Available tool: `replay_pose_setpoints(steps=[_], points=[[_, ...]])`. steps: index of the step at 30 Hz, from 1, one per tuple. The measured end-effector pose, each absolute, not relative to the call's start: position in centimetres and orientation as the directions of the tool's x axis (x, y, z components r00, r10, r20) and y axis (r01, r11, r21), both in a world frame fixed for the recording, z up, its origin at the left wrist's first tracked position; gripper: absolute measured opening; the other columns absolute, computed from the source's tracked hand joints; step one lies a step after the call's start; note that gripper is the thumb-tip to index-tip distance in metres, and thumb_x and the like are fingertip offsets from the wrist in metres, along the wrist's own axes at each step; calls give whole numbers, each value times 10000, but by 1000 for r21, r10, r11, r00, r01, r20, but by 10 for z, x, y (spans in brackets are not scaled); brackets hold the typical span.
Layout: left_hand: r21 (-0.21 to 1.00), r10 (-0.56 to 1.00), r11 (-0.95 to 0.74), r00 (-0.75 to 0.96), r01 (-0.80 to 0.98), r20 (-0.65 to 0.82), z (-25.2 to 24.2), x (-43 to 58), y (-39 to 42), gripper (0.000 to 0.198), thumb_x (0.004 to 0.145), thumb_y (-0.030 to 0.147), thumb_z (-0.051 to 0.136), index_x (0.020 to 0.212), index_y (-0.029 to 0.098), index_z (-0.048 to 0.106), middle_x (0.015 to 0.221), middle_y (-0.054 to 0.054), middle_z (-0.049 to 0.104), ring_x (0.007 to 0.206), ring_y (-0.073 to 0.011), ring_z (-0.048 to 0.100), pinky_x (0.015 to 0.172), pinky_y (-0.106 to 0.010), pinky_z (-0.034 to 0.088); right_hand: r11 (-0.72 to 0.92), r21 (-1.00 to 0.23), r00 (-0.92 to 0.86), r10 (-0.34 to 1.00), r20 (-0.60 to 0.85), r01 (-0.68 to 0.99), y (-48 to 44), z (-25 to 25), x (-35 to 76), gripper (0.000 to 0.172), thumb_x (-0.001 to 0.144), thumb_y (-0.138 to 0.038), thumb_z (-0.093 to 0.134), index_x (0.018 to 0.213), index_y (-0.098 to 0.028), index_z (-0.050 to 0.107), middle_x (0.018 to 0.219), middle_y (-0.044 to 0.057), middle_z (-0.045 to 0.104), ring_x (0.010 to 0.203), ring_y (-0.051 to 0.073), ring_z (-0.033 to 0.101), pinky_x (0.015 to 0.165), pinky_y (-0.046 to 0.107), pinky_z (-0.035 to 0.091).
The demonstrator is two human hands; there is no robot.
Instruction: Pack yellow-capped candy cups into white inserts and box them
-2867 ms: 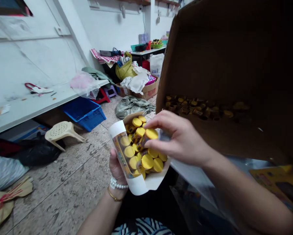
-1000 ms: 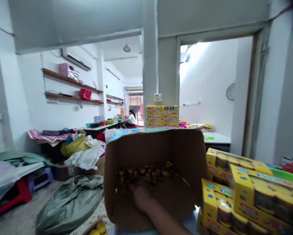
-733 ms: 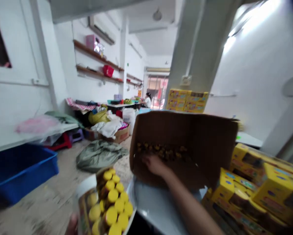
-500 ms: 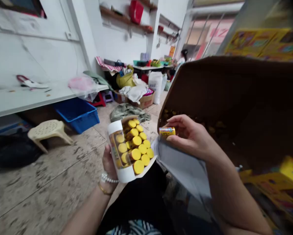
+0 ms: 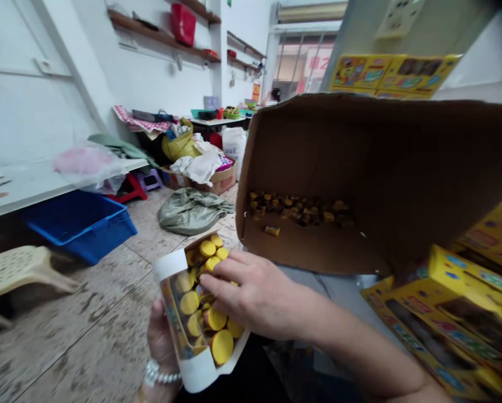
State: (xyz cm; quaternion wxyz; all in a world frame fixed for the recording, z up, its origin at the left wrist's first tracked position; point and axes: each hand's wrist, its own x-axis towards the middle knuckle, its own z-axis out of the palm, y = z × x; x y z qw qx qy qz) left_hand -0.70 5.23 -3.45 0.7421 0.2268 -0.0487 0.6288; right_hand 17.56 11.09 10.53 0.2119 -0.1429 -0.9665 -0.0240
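Observation:
My left hand [image 5: 162,334] is wrapped round the side of a small open box [image 5: 198,374] with white ends and a clear window. Several tubes with round yellow caps [image 5: 223,346] stand packed inside it. Over the box's opening, my right hand [image 5: 251,294] reaches in among the caps with its fingers bent together; part of a printed tube shows beneath them. A large brown carton [image 5: 309,246] lies open towards me on the right, with several small yellow-capped tubes [image 5: 295,210] scattered inside and one lying apart nearer its front edge.
Yellow printed boxes [image 5: 444,313] are at the right, and more [image 5: 380,73] are stacked behind the carton. A blue crate [image 5: 83,224], a cream stool [image 5: 19,268] and a white table [image 5: 57,182] are at the left. Green cloth [image 5: 189,211] lies on the floor.
My right hand, with a tube in its fingers, has moved from the carton's edge to the box's opening. The box sits lower and further left, and the view has turned right.

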Motion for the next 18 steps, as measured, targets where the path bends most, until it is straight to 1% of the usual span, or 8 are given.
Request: replay_pose_setpoints(steps=[2, 4, 6, 7, 9, 11, 14, 18], points=[[248, 837, 174, 276, -953, 473, -39, -9, 56, 487, 1027, 354, 312, 1432, 229, 553, 1474, -29, 578, 1356, -239, 537, 1190, -407, 350, 952, -3, -903, 290, 315, 305, 110, 109, 173, 228, 988, -249, 516, 989, -104, 693, 889, 104, 680, 825, 216, 566, 771, 360, 519], [251, 809, 209, 311, -945, 499, -42, -6, 56, 511, 1032, 313, 260, 1449, 204, 534, 1486, -53, 563, 1351, -244, 543, 1186, -422, 357, 963, -69, -922, 269, 280, 260, 115, 110, 173, 244, 955, -316, 597, 1030, -104, 692, 936, 107, 694, 847, 214, 590, 776, 345, 523], [257, 820, 219, 320, -941, 474, -43, -2, 53, 509, 1021, 401, 300, 1426, 239, 563, 1432, -56, 617, 1345, -276, 550, 1179, -473, 363, 961, -200, -902, 253, 350, 192, 134, 109, 181, 329, 943, -386, 627, 1153, -137, 671, 1092, 111, 702, 949, 201, 628, 831, 315, 528], [263, 828, 225, 327, -938, 455, -42, 0, 52, 510, 1006, 460, 335, 1402, 262, 587, 1386, -55, 655, 1348, -293, 546, 1178, -499, 358, 943, -254, -862, 304, 406, 213, 148, 107, 188, 356, 959, -401, 603, 1218, -161, 651, 1165, 106, 695, 1009, 191, 637, 873, 305, 522], [285, 843, 251, 353, -925, 406, -39, 3, 52, 507, 977, 537, 386, 1347, 297, 636, 1314, -49, 705, 1370, -312, 520, 1186, -532, 327, 832, -311, -700, 554, 451, 459, 182, 98, 206, 352, 1015, -362, 500, 1304, -198, 618, 1240, 96, 684, 1117, 186, 630, 963, 315, 489], [299, 861, 243, 347, -923, 371, -34, 3, 54, 471, 978, 528, 405, 1298, 310, 673, 1284, -36, 723, 1393, -308, 493, 1200, -543, 284, 536, -230, -466, 833, 297, 812, 216, 83, 225, 368, 1015, -313, 480, 1330, -184, 621, 1301, 126, 661, 1236, 231, 580, 1038, 348, 437], [304, 924, 134, 229, -943, 306, -28, -2, 60, 402, 966, 516, 472, 1250, 341, 696, 1244, -6, 744, 1413, -293, 469, 1211, -551, 244, 388, -184, -374, 921, 105, 903, 250, 51, 244, 296, 914, -180, 575, 1155, -96, 725, 1201, 204, 696, 1179, 299, 623, 1001, 357, 447], [349, 984, -13, 50, -937, 171, -28, -13, 68, 522, 909, 651, 515, 1295, 331, 660, 1269, -24, 731, 1432, -299, 440, 1214, -542, 245, 371, -203, -369, 928, 52, 906, 265, 17, 253, 310, 884, -107, 522, 1117, -106, 727, 1258, 210, 666, 1123, 287, 648, 972, 346, 455]])
